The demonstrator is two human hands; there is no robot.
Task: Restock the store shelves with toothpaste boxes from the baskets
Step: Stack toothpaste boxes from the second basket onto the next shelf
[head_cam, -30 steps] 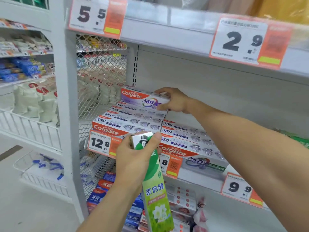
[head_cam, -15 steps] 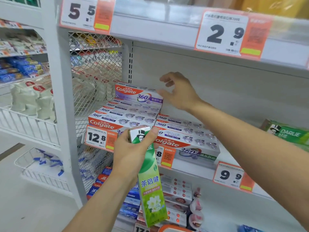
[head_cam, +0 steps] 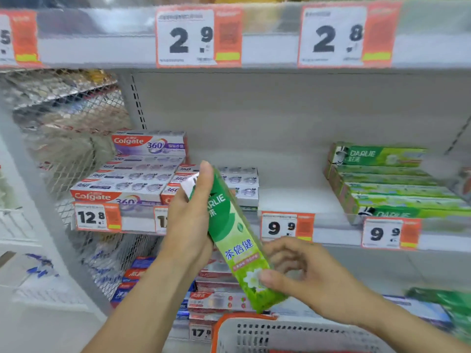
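A: At the bottom edge of the frame I see only the rim of a basket [head_cam: 293, 332], cut off, its contents out of sight. What else is unclear?

B: On my feed the whole frame is blurred. The green toothpaste box [head_cam: 237, 240] hides part of the Colgate boxes [head_cam: 122, 184] behind it, and the small print on the price tags [head_cam: 286, 226] is unreadable.

A: How does the box lie?

B: Centre frame, in front of the shelf [head_cam: 293, 200]. Its long axis runs diagonally, white end flap toward the upper left, flowered end toward the lower right.

A: And the hands?

B: The left hand [head_cam: 190, 225] grips the upper half, thumb along the top edge. The right hand [head_cam: 303, 273] sits at the lower end, fingers curled, thumb on the flowered face; I cannot tell whether it grips. Darlie boxes [head_cam: 387, 184] lie stacked at the right.
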